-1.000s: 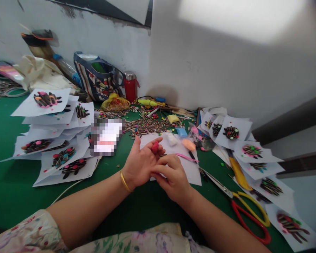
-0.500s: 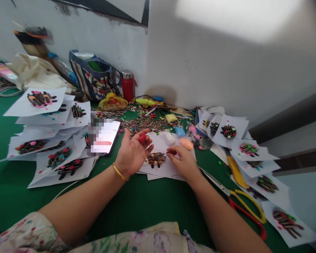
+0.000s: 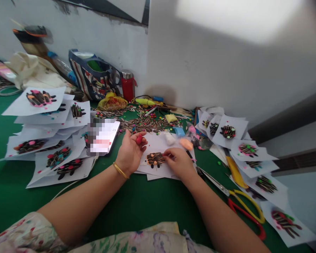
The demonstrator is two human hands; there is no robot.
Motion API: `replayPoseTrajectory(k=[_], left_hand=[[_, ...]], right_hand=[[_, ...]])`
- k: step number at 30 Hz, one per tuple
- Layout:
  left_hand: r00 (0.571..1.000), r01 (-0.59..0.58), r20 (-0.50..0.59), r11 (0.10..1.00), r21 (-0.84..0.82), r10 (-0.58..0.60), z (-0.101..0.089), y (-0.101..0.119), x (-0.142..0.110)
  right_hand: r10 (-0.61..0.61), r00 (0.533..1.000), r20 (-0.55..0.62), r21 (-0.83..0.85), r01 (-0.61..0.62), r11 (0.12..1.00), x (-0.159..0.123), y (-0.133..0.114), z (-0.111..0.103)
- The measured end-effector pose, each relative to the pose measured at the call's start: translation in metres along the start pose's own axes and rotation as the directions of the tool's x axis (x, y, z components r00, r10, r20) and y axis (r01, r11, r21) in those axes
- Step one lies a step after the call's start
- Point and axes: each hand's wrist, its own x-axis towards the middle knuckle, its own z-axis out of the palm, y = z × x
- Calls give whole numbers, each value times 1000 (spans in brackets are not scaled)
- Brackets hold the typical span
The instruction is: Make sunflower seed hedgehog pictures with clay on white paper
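- Seed figure [image 3: 155,160] flat on white paper [image 3: 168,172]; could come apart under a hard press.
- Right hand [image 3: 180,163] bent at figure's edge; cannot tell if pinching anything.
- Left hand [image 3: 130,153] loosely cupping red lump [image 3: 139,139]; might drop it if tilted.

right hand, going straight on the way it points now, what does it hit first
The right hand would likely meet the seed figure on the white paper first; its fingertips appear at the figure's edge, contact unclear.
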Motion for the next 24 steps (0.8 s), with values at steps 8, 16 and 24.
replayPoseTrajectory(k=[8,16,24], left_hand=[[995,-19,-94,993,117,30,-2,-3,6],[996,-16,-85,995,101,25,-2,-4,6],[996,-12,-91,994,106,22,-1,-5,6]], right_hand=[[-6,1000,-4,8,6,1000,1,2,2],[26,1000,1,20,-26,999,0,1,0],[30,999,18,29,-30,999,1,-2,2]])
